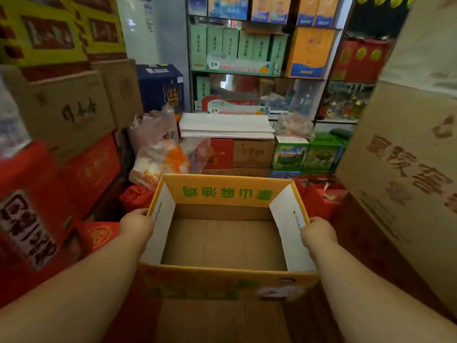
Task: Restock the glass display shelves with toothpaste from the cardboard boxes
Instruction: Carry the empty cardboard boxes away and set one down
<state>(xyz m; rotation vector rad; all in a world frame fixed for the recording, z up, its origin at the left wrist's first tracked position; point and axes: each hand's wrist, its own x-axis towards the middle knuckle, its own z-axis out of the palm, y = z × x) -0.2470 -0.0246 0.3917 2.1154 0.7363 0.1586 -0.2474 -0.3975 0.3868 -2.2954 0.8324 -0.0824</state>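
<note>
The cardboard box (227, 194) is upright and open at the top. It is yellow outside with green characters, its side flaps white within, its bare brown bottom showing. A left hand (137, 225) and a right hand (319, 231) grip its sides. Well behind stand the glass display shelves (304, 78), stacked with green and orange cartons.

We see a dim, warm-toned room under soft, even light with no hard shadows. The floor of the open box (222, 243) darkens only slightly toward its near wall. The glass shelves (237, 73) carry pale reflections, perhaps from daylight behind us. Our wide lens bows the edges, and the red cartons (37, 214) on the left smear into blur.
</note>
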